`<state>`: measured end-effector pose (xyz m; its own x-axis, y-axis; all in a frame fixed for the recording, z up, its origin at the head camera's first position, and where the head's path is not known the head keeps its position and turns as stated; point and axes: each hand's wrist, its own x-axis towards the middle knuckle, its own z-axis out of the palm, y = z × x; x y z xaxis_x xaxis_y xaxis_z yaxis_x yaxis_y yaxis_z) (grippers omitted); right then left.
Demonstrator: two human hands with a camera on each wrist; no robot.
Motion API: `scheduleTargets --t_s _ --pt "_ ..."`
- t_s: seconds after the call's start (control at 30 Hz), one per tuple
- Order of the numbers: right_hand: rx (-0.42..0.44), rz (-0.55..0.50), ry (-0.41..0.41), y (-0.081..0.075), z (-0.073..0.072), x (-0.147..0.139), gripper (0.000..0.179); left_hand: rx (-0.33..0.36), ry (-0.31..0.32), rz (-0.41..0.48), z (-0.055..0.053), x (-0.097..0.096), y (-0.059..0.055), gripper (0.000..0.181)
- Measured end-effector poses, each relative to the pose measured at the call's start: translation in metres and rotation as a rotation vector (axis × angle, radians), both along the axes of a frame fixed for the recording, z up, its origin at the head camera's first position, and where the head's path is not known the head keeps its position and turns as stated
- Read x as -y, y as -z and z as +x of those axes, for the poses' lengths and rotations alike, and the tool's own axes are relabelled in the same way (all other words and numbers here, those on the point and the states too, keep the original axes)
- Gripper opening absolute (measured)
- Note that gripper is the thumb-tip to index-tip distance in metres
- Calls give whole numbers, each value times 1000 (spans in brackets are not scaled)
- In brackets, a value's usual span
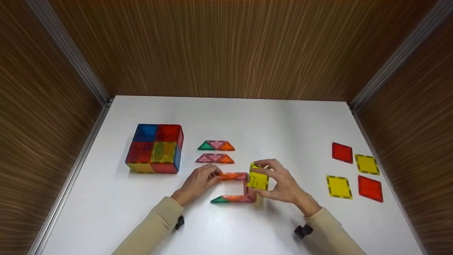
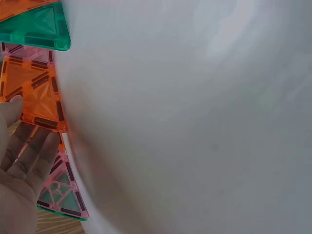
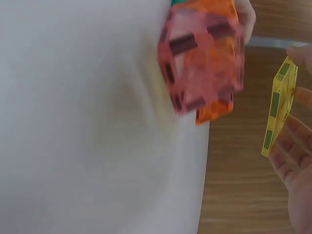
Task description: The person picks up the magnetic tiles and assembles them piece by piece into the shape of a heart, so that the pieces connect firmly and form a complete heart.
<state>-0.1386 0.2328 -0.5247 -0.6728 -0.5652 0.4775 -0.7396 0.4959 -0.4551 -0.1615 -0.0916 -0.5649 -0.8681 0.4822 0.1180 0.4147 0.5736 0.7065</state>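
Pinched between the thumb and fingers of my right hand (image 1: 281, 182) is a yellow square magnetic tile (image 1: 259, 180), tilted above the table. It overlaps the pink right side of a U-shaped frame of standing magnetic tiles (image 1: 235, 199) in the head view. My left hand (image 1: 200, 182) grips the left end of the frame's far side, at an orange triangle tile (image 2: 41, 100). The frame's near side ends in a green triangle tile (image 1: 218, 199). In the right wrist view, the yellow tile (image 3: 279, 107) hangs apart from the pink tiles (image 3: 200, 58).
A block of colored square tiles (image 1: 164, 168) stands at left. Two trapezoid strips of triangle tiles, a green-ended one (image 1: 216, 145) and a pink-orange one (image 1: 215, 158), lie beyond the frame. Red tiles (image 1: 342, 153) and yellow tiles (image 1: 339, 186) lie at right. Wooden panels (image 1: 226, 49) border the white table.
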Motion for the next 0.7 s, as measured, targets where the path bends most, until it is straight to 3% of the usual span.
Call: scheduleTargets --t_s 0.13,0.37,0.7 --pt "21 28 -41 0 -2 22 57 17 -4 -7 0 0 0 12" --pt "-25 84 -109 3 -7 48 53 15 -16 -29 1 4 3 12" --pt "6 175 -146 3 -13 67 49 11 -24 -41 3 9 6 11"
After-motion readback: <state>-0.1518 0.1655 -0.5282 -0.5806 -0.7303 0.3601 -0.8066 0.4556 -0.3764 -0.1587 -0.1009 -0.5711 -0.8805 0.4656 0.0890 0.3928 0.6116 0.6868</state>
